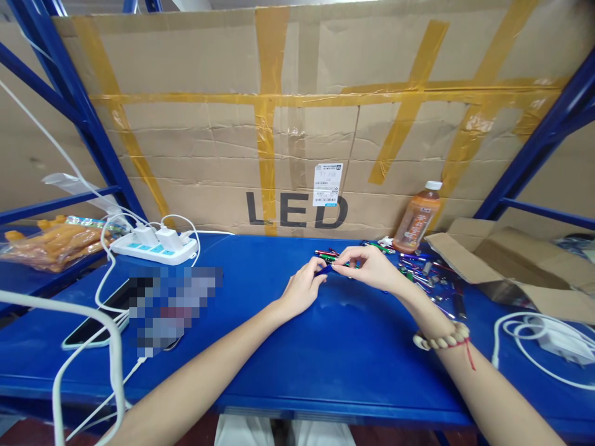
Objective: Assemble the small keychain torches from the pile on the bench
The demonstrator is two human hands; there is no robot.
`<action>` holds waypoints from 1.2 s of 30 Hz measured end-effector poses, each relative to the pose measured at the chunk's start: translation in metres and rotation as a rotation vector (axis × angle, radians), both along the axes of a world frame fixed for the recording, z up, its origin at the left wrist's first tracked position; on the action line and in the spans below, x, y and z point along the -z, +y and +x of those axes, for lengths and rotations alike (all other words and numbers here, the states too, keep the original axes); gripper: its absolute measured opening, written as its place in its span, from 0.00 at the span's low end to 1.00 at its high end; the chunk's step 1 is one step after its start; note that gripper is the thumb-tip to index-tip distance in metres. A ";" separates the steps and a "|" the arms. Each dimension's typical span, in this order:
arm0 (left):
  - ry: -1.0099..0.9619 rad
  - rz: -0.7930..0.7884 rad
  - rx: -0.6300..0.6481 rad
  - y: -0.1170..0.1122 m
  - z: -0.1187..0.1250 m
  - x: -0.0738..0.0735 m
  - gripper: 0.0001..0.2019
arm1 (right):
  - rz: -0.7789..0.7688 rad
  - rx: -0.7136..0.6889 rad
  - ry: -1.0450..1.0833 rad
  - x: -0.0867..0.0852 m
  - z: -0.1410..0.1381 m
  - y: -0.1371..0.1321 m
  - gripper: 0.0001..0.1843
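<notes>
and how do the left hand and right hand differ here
The right hand has a beaded bracelet on its arm; the left hand has none. The right hand is close to the scattered shiny parts; the left hand is farther from them. Both have their fingers at a small blue piece.

Taped cardboard panel [223,155] behind; blue metal uprights [100,145] flanking blue tabletop [334,365]; reddish floor [198,432] below.
</notes>
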State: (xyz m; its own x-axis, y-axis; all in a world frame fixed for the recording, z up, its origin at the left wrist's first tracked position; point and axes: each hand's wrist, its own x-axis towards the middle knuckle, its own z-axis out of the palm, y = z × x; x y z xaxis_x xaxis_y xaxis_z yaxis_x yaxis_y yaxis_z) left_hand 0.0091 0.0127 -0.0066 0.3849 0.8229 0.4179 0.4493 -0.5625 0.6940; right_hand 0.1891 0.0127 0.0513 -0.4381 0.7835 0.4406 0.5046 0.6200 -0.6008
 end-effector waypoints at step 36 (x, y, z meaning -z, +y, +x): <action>0.149 -0.023 -0.066 -0.002 0.003 -0.005 0.03 | -0.084 0.459 -0.800 0.007 0.013 0.005 0.06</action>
State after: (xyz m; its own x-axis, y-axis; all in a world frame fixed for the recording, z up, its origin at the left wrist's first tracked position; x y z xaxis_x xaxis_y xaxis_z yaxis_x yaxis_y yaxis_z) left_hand 0.0120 0.0105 -0.0020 0.3858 0.8574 0.3406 0.5836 -0.5128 0.6296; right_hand 0.2025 0.0173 0.0440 -0.2259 0.9713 0.0747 0.9740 0.2266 -0.0012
